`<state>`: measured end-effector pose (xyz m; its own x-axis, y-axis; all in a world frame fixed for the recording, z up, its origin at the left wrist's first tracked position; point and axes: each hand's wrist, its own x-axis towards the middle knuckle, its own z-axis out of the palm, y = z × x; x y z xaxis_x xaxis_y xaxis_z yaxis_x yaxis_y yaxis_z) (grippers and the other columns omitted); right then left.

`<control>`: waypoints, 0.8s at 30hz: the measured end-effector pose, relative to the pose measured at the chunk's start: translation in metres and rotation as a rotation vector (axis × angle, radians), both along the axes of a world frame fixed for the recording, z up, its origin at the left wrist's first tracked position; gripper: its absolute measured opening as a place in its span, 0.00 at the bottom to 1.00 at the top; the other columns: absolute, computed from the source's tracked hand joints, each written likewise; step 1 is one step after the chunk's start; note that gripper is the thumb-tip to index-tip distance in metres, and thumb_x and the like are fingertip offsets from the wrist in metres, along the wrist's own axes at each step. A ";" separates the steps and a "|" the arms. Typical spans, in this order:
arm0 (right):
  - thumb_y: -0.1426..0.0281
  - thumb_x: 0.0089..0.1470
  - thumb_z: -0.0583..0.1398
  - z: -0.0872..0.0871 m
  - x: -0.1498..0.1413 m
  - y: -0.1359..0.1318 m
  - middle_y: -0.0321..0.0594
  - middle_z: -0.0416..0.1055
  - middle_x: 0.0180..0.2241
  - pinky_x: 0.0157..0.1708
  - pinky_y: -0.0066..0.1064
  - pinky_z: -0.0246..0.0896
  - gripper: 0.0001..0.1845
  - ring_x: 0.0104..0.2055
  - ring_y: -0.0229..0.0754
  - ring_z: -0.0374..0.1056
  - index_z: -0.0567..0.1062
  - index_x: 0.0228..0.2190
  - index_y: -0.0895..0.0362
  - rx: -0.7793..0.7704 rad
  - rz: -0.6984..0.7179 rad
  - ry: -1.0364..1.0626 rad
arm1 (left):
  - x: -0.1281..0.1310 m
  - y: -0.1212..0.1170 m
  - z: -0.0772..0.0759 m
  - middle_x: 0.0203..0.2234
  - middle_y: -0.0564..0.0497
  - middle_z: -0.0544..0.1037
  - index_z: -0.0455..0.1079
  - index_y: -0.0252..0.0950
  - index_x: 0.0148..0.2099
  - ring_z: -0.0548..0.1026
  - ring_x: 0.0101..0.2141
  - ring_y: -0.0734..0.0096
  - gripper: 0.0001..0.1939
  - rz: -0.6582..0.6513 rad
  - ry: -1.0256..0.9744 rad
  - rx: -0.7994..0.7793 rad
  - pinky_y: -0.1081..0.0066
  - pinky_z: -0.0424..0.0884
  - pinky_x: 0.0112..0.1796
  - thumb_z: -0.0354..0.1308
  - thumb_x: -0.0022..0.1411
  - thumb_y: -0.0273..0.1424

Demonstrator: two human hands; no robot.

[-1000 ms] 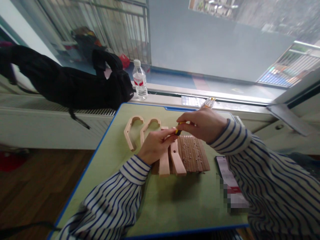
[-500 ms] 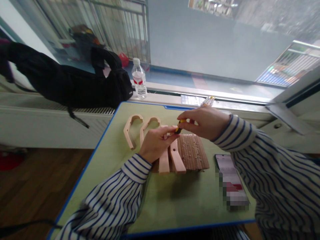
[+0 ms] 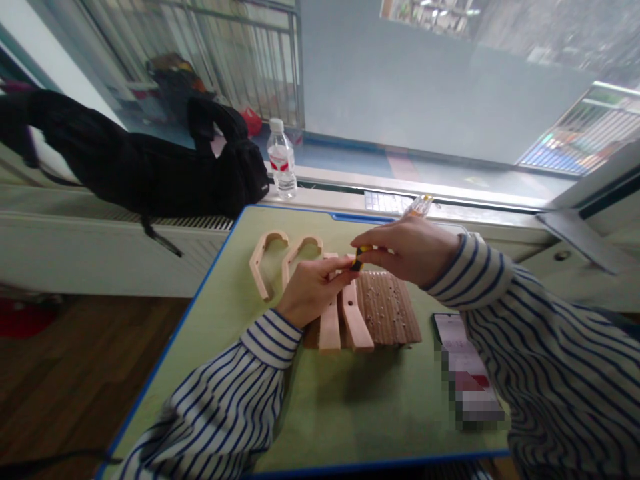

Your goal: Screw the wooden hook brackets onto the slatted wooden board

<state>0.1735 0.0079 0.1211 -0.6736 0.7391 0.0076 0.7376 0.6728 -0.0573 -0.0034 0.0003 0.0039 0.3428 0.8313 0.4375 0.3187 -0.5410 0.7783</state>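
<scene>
A short screwdriver (image 3: 359, 260) with a yellow and black handle stands over the wooden pieces; its tip is hidden. My right hand (image 3: 413, 245) pinches the top of the handle with closed fingers. Lower down, my left hand (image 3: 309, 288) is closed with thumb and forefinger at the black part. Beneath the hands, a bent wooden piece (image 3: 357, 321) with a dark hole and a second wooden piece (image 3: 329, 328) lie side by side on a brown ribbed block (image 3: 393, 310). Left of them are two hook-shaped wooden pieces, one outer hook (image 3: 257, 264) and one inner hook (image 3: 289, 259), partly behind my left hand.
The green table (image 3: 240, 407) has a blue edge. A phone (image 3: 457, 347) lies on its right side, beside my right sleeve. On the windowsill stand a water bottle (image 3: 281, 163) and a black bag (image 3: 170, 173). A clear plastic packet (image 3: 420, 205) is behind my right hand.
The whole view has shifted slightly. My right fingers have turned a little on the screwdriver handle, which looks more upright. My left hand keeps its place, and the wooden pieces have not moved.
</scene>
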 end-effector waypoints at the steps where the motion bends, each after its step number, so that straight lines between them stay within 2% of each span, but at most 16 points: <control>1: 0.62 0.58 0.49 0.000 0.000 0.000 0.41 0.76 0.35 0.33 0.31 0.57 0.19 0.33 0.39 0.70 0.74 0.44 0.56 0.003 -0.006 0.002 | 0.000 0.000 0.000 0.32 0.50 0.79 0.74 0.36 0.46 0.74 0.29 0.75 0.12 -0.014 -0.004 -0.011 0.76 0.69 0.29 0.59 0.59 0.31; 14: 0.59 0.58 0.48 -0.011 -0.004 -0.005 0.42 0.75 0.30 0.29 0.31 0.54 0.22 0.30 0.40 0.69 0.74 0.43 0.57 0.088 -0.119 0.063 | -0.002 0.004 -0.004 0.32 0.49 0.77 0.71 0.35 0.50 0.72 0.30 0.74 0.14 -0.114 -0.047 -0.091 0.76 0.68 0.30 0.54 0.63 0.31; 19: 0.58 0.58 0.48 -0.013 -0.002 -0.003 0.41 0.75 0.30 0.29 0.30 0.53 0.22 0.29 0.39 0.68 0.73 0.42 0.57 0.081 -0.104 0.078 | 0.000 0.001 -0.003 0.21 0.55 0.72 0.72 0.36 0.48 0.66 0.22 0.79 0.15 0.022 0.084 -0.007 0.77 0.62 0.23 0.57 0.60 0.34; 24: 0.58 0.59 0.48 -0.013 -0.004 -0.005 0.42 0.74 0.34 0.29 0.30 0.51 0.21 0.32 0.39 0.68 0.73 0.42 0.57 0.065 -0.076 0.101 | 0.002 -0.002 0.003 0.23 0.55 0.73 0.73 0.37 0.45 0.67 0.23 0.78 0.15 0.143 0.125 0.110 0.76 0.63 0.25 0.61 0.56 0.37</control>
<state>0.1695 0.0032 0.1083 -0.6092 0.7837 0.1216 0.7792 0.6200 -0.0920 -0.0011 -0.0017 0.0066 0.2820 0.8250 0.4897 0.4884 -0.5628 0.6669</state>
